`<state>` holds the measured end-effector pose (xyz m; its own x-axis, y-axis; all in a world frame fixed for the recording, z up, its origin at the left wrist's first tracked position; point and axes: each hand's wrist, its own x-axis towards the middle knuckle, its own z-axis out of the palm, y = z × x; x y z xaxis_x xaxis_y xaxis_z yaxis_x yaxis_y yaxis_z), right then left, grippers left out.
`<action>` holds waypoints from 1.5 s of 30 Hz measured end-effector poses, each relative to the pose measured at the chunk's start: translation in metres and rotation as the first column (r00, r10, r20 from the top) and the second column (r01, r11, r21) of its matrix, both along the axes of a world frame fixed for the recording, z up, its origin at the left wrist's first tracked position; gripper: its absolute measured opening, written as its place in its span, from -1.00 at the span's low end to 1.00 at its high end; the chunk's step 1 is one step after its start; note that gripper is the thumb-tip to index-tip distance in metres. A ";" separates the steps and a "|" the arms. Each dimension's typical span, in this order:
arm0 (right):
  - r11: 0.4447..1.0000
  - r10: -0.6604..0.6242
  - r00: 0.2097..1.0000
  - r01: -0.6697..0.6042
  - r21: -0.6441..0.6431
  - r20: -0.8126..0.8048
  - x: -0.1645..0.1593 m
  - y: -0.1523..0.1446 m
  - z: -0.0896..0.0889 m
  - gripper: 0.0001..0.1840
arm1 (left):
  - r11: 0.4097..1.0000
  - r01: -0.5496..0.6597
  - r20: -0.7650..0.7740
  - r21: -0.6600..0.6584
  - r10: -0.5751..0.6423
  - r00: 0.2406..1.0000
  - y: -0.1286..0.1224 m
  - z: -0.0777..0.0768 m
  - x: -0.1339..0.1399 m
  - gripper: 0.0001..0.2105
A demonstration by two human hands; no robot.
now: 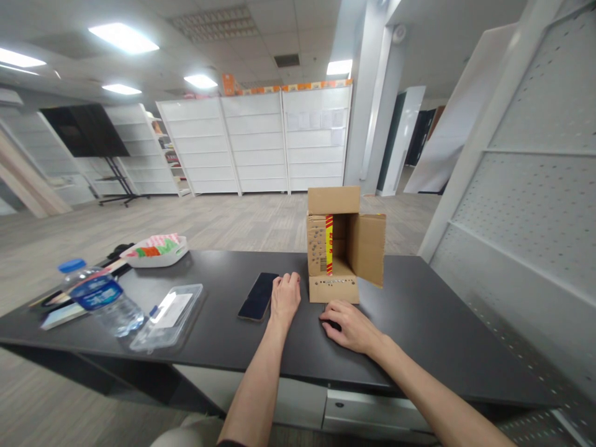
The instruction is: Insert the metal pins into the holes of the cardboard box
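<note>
An open cardboard box [317, 248] stands on the dark desk [400, 347], its opening facing me and its flaps folded outward. Red-and-yellow tape runs down one flap. My left hand [285, 297] rests between a dark-screened phone [257, 297] and the box, fingers curled down; whatever they may hold is hidden. In front of the box's lower flap, my right hand [347, 324] lies low on the desk with thumb and fingers bent toward each other. A small dark bit shows at its fingertips, too small to name.
To the left are a clear plastic case [170, 316], a tilted water bottle [100, 298] with a blue cap, and a white basket [158, 253] holding colourful packets. A perforated panel [526, 248] borders the desk's right side. White shelving [254, 146] stands across the room.
</note>
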<state>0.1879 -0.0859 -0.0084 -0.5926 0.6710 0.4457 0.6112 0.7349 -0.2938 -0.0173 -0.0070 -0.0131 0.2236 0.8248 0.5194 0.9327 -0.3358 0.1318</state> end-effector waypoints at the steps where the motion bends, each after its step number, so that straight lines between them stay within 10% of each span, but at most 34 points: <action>1: 1.000 0.007 1.000 -0.007 -0.001 -0.002 0.000 0.000 0.000 -0.83 | 1.000 -0.001 0.000 0.001 0.001 1.000 0.000 0.000 0.000 -0.83; 45: 0.990 0.137 0.986 -0.138 0.003 -0.098 -0.002 -0.006 -0.005 -0.81 | 1.000 0.010 0.012 -0.011 -0.010 1.000 -0.001 0.003 0.000 -0.83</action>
<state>0.1859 -0.0915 -0.0129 -0.6330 0.5877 0.5039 0.4725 0.8089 -0.3499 -0.0173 -0.0083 -0.0100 0.2253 0.8284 0.5127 0.9277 -0.3432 0.1468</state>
